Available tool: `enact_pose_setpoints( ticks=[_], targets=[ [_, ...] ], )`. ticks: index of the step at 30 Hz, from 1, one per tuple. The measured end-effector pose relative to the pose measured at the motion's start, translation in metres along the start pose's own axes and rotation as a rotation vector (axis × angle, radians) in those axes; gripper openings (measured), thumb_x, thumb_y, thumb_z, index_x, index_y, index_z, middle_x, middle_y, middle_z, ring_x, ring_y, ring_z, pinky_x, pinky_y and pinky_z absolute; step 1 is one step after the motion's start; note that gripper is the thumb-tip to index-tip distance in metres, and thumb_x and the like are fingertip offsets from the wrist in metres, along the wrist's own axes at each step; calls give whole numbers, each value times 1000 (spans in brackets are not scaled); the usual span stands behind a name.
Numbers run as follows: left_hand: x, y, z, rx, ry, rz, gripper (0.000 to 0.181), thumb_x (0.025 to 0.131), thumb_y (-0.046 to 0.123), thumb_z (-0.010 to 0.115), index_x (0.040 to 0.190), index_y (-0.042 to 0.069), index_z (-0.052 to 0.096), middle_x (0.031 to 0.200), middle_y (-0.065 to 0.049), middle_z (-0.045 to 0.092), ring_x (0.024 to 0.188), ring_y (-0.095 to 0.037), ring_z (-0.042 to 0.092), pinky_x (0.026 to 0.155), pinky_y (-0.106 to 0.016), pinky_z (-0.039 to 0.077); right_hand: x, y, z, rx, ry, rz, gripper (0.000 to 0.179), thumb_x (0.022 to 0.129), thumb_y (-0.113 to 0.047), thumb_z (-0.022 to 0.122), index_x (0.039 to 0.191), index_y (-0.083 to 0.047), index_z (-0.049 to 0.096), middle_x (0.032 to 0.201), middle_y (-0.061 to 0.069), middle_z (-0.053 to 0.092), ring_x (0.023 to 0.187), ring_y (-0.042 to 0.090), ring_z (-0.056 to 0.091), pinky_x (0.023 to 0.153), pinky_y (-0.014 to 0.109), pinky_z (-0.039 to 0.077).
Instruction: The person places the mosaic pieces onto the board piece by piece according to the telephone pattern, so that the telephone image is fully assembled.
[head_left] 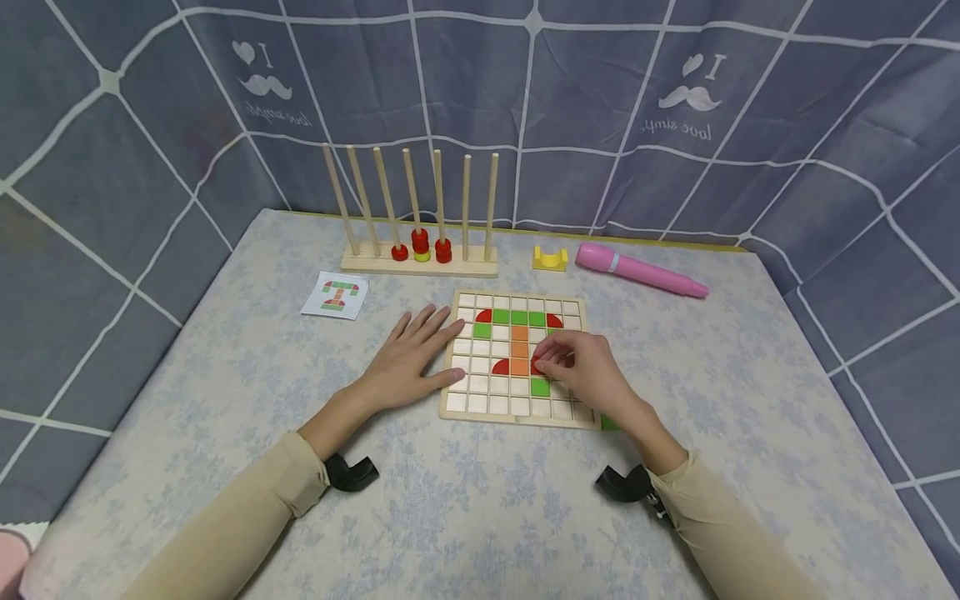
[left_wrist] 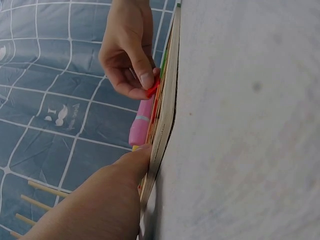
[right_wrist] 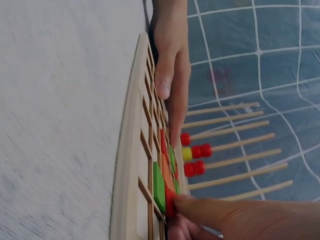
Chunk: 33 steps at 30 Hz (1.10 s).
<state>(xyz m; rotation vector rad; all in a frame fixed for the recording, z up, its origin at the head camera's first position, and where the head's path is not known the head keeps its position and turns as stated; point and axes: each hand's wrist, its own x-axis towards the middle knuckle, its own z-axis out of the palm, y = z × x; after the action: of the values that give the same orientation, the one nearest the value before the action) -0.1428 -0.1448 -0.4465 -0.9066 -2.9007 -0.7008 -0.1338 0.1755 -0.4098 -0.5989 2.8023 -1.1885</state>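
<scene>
A wooden grid board (head_left: 477,404) lies on the table with green, orange and red tiles in some cells. My left hand (head_left: 405,362) lies flat with fingers spread, fingertips and thumb on the board's left edge. In the head view my right hand (head_left: 588,375) reaches over the board's right half. Its thumb and fingers pinch a red tile (left_wrist: 153,89), partly hidden, beside the orange column (head_left: 519,350). A rounded red tile (head_left: 501,367) sits left of that column. Just below the pinched tile is a green tile (head_left: 540,387).
A wooden peg rack (head_left: 420,267) with red and yellow-green beads stands behind the board. A pattern card (head_left: 335,295) lies to the left. Behind, right, are a yellow holder (head_left: 550,261) and a pink pen-shaped stick (head_left: 648,273). Something green (head_left: 608,423) shows under the right wrist.
</scene>
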Motion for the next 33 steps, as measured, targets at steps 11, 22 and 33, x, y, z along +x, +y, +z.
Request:
enact_pose_setpoints(
  ticks=[11, 22, 33],
  targets=[
    [0, -1, 2, -3, 6, 0, 80, 102, 48, 65, 168, 16, 32, 175, -14, 23, 164, -38, 13, 132, -60, 4, -16, 3, -5, -27, -25, -46, 14, 94, -10, 81, 109, -10, 80, 98, -2, 75, 87, 12, 69, 81, 32, 61],
    [-2, -4, 4, -5, 9, 1, 79, 102, 48, 64, 167, 16, 33, 175, -15, 23, 164, -38, 13, 132, -61, 4, -47, 32, -38, -4, 14, -38, 25, 90, -19, 87, 112, -11, 80, 98, -2, 77, 85, 12, 69, 83, 31, 63],
    [-1, -2, 4, 8, 11, 8, 79, 103, 49, 63, 168, 16, 32, 175, -15, 22, 164, -39, 13, 132, -61, 5, -68, 59, -76, -14, -58, 19, 41, 82, -27, 94, 117, -13, 78, 109, 1, 77, 91, 20, 68, 85, 28, 60]
  ],
)
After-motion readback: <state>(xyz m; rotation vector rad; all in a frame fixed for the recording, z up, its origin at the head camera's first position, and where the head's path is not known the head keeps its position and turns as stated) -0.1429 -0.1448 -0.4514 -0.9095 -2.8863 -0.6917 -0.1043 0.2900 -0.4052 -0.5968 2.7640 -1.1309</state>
